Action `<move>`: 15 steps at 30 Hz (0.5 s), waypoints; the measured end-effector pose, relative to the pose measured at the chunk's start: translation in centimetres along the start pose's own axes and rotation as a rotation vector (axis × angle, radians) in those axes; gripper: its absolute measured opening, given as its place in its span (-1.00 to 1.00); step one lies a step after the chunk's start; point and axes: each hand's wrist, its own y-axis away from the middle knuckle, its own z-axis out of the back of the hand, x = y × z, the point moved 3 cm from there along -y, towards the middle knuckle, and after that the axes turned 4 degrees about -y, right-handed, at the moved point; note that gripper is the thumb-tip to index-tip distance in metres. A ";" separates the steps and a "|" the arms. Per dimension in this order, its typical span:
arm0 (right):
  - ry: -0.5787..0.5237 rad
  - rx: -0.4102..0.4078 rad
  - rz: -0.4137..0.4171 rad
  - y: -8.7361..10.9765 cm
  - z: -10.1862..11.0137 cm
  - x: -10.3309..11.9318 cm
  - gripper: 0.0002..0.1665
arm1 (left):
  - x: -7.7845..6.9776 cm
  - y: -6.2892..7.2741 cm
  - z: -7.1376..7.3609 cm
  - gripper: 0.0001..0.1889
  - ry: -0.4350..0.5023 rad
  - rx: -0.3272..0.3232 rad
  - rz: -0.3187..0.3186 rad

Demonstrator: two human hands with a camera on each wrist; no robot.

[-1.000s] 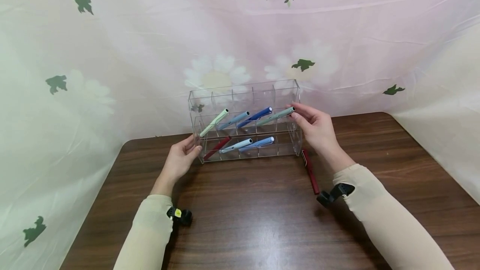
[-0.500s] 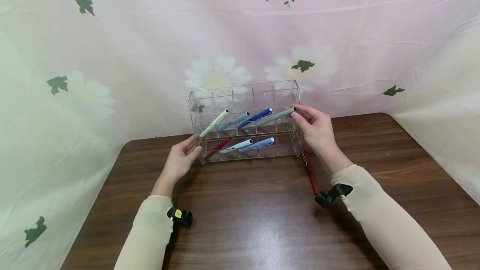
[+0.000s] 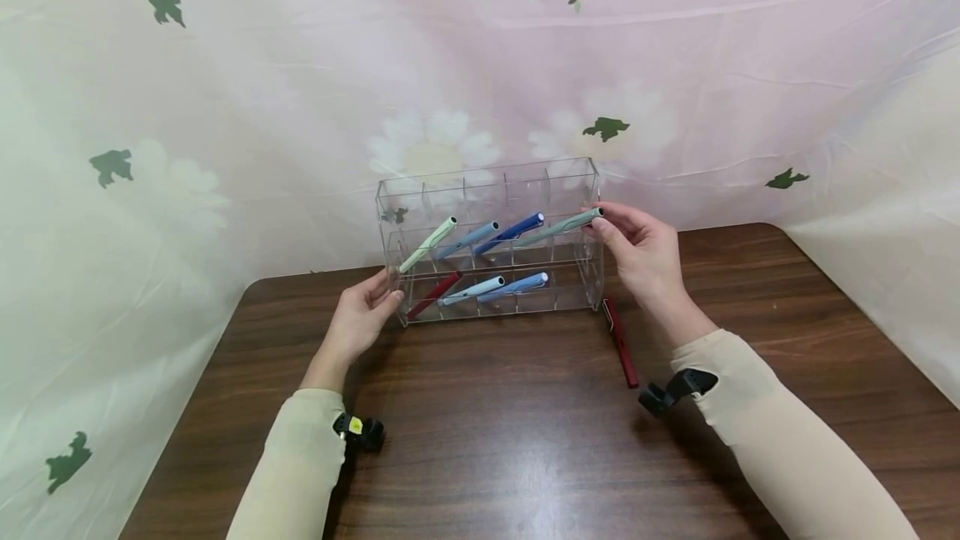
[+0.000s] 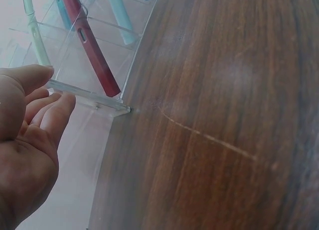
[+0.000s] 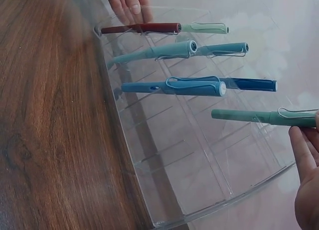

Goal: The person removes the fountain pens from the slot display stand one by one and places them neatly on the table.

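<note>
A clear acrylic pen rack stands at the back of the table. My left hand holds its left side panel between thumb and fingers. At the rack's right, my right hand pinches the cap end of a grey-green pen; in the right wrist view this pen slants over the upper tier. Along that tier lean a mint pen, a grey-blue pen and a dark blue pen. Lower down lie a dark red pen, a pale blue pen and a blue pen.
Another red pen lies on the brown wooden table, right of the rack and near my right wrist's camera. A printed cloth hangs closely behind the rack and along both sides.
My right hand has shifted slightly right and up, drawing the grey-green pen the same way. My left hand and the rack stay put.
</note>
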 end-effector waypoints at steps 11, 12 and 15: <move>-0.006 -0.011 0.055 0.2 0.5 1.5 -0.60 | -0.1 0.1 0.0 -0.38 -0.001 0.002 0.011; -0.022 -0.011 0.057 0.2 0.6 1.6 -0.62 | -0.1 0.1 0.0 -0.38 0.001 0.002 0.013; -0.045 -0.006 0.067 0.3 0.7 2.0 -0.66 | -0.2 0.1 0.0 -0.38 0.004 0.003 0.019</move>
